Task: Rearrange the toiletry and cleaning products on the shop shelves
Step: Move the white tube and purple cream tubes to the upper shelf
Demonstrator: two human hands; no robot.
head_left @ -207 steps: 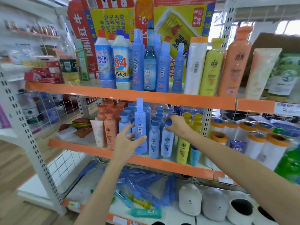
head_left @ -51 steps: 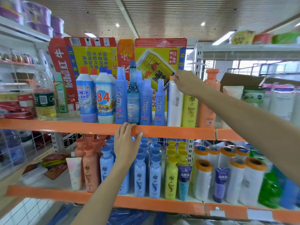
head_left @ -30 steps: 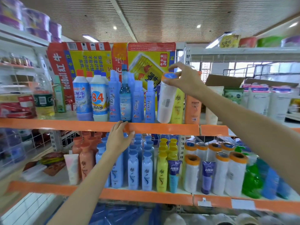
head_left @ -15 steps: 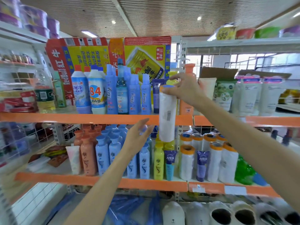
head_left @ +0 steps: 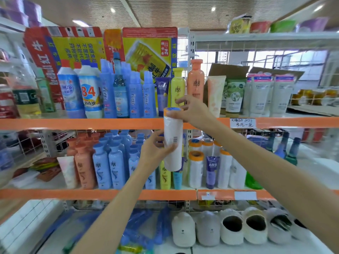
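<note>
Half a second back the white roll (head_left: 173,142) hung from the right hand alone; now the left hand (head_left: 155,153) has come up off the bottles and closes its fingers around the roll's middle, beside a barcode. On the far left of the upper shelf (head_left: 82,123) a red carton reads "RedBull" sideways. In front of it stand a white and blue bottle (head_left: 70,92), then one marked "84" (head_left: 90,92), then a row of tall blue bottles (head_left: 134,94). Below, on the middle shelf (head_left: 73,194), peach bottles (head_left: 84,169) and blue bottles (head_left: 108,167) stand upright in rows. The roll is upright in the air, in front of the upper shelf's orange edge and reaching down over the middle shelf. Its top is orange-rimmed with a blue centre. The right hand (head_left: 194,111) pinches that top with its fingertips. Behind the right hand stand a yellow bottle (head_left: 177,88) and a peach bottle (head_left: 196,79). Further right, similar orange-capped rolls (head_left: 196,169) stand on the middle shelf with a purple tube (head_left: 211,171) among them. A handwritten price tag (head_left: 242,122) is stuck on the upper shelf edge; its writing is too blurred to read
</note>
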